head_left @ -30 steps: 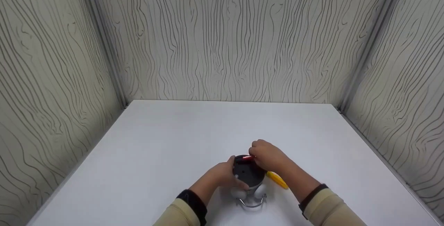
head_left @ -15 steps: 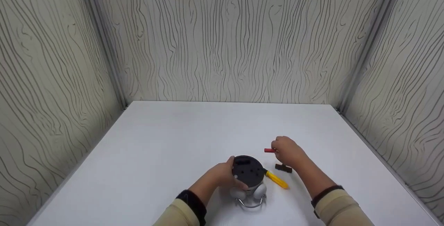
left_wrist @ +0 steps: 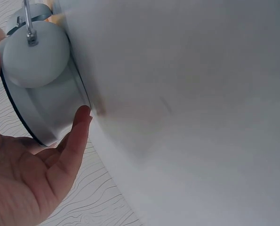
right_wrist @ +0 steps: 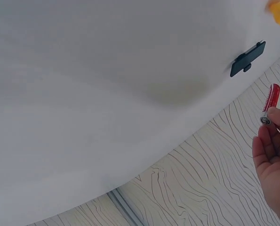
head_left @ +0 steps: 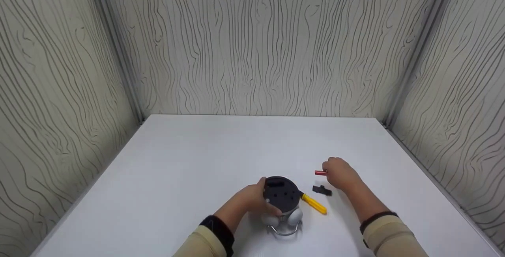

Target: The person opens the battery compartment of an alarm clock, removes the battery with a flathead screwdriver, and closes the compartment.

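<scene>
A twin-bell alarm clock [head_left: 282, 198] lies face down, its black back up and a dark slot showing near the far edge. My left hand [head_left: 252, 200] grips its round body from the left, with fingers and thumb around the side in the left wrist view. Light grey bells [left_wrist: 36, 54] and a metal handle face me. Between thumb and fingers, my right hand [head_left: 341, 173] pinches a red battery [right_wrist: 273, 97], held to the right of the clock. Just below that hand lies the black battery cover [head_left: 322, 190].
A yellow-handled tool [head_left: 314, 204] lies against the clock's right side, its dark end toward the clock. Everything rests on a white table [head_left: 205, 150], with wood-patterned panels [head_left: 252, 44] at the back and both sides.
My right hand has moved away from the clock's back to the right, carrying the red battery. This uncovers the slot, the battery cover and the yellow-handled tool. The left hand stays on the clock.
</scene>
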`<state>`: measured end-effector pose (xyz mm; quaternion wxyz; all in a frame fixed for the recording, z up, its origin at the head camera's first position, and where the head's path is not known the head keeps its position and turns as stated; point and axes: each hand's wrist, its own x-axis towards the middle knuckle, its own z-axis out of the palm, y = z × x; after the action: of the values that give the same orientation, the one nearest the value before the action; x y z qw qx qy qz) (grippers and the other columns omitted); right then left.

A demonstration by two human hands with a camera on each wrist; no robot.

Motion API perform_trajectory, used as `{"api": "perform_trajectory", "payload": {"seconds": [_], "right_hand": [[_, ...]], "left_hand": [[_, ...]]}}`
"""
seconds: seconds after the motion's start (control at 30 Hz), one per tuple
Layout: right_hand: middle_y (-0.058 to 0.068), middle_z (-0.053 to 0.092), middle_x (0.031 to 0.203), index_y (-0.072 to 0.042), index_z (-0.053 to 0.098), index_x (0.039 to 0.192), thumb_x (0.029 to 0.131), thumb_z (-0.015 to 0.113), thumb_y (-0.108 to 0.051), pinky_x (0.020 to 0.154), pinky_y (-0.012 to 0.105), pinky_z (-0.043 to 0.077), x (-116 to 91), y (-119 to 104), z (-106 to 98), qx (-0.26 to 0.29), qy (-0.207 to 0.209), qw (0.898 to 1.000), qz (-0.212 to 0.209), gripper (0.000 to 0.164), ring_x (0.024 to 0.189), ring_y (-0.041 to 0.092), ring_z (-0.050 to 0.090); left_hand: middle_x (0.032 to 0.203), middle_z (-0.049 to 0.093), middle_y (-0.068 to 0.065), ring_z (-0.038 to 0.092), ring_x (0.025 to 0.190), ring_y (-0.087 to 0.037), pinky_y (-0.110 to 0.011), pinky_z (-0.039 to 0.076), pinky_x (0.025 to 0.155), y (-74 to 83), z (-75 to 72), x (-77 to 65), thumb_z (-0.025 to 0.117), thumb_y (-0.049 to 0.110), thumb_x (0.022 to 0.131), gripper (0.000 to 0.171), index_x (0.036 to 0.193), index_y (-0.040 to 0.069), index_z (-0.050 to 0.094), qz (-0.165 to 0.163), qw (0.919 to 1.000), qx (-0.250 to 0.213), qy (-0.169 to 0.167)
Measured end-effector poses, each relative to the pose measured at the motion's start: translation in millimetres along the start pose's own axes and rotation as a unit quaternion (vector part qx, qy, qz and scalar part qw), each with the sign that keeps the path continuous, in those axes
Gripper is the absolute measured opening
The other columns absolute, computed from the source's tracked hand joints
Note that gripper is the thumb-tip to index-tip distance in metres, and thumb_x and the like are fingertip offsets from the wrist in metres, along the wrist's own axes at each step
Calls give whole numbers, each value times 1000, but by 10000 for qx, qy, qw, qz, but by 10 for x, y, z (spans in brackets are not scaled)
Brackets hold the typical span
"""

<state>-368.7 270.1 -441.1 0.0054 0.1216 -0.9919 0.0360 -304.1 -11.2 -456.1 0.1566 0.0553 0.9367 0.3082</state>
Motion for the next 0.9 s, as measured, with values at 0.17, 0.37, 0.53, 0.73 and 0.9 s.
{"api": "perform_trajectory", "payload": {"seconds": [0.17, 0.37, 0.53, 0.73, 0.9], "right_hand": [[12, 67, 91, 0, 75, 104, 93, 72, 3, 88, 43, 62, 0, 28, 61, -61, -201, 9998, 65, 13, 81, 23, 58], [11, 65, 89, 0, 74, 102, 93, 70, 5, 85, 42, 61, -5, 62, 143, -121, -428, 9990, 91, 11, 80, 22, 56], [11, 65, 90, 0, 73, 105, 93, 70, 5, 86, 42, 61, 2, 65, 170, -36, -687, 9973, 252, 13, 81, 23, 56], [11, 65, 90, 0, 72, 105, 94, 70, 4, 87, 43, 60, 3, 54, 203, -25, -794, 9965, 275, 12, 81, 23, 55], [10, 64, 87, -1, 70, 101, 92, 74, 3, 87, 43, 60, -14, 44, 250, -88, -817, 9964, 210, 10, 79, 24, 53]], "left_hand": [[154, 56, -24, 53, 145, -41, -58, 44, 121, 1, -2, -13, 96, 42, 74, 116, 164, 6, 31, 7, 10000, 10, -1], [155, 54, -24, 52, 146, -41, -58, 43, 122, 0, -7, -19, 96, 42, 74, 117, 164, 7, 31, -12, 10000, -13, 6], [156, 54, -24, 52, 147, -41, -58, 43, 122, -6, -12, -14, 96, 42, 74, 117, 164, 6, 31, 12, 10000, 25, 30], [156, 53, -25, 52, 147, -41, -58, 43, 122, -3, -14, -10, 96, 41, 75, 117, 164, 5, 30, 4, 10000, -18, 9], [155, 54, -25, 52, 146, -42, -58, 42, 122, -1, -7, -13, 97, 40, 74, 117, 164, 6, 31, 25, 10000, -52, 31]]}}
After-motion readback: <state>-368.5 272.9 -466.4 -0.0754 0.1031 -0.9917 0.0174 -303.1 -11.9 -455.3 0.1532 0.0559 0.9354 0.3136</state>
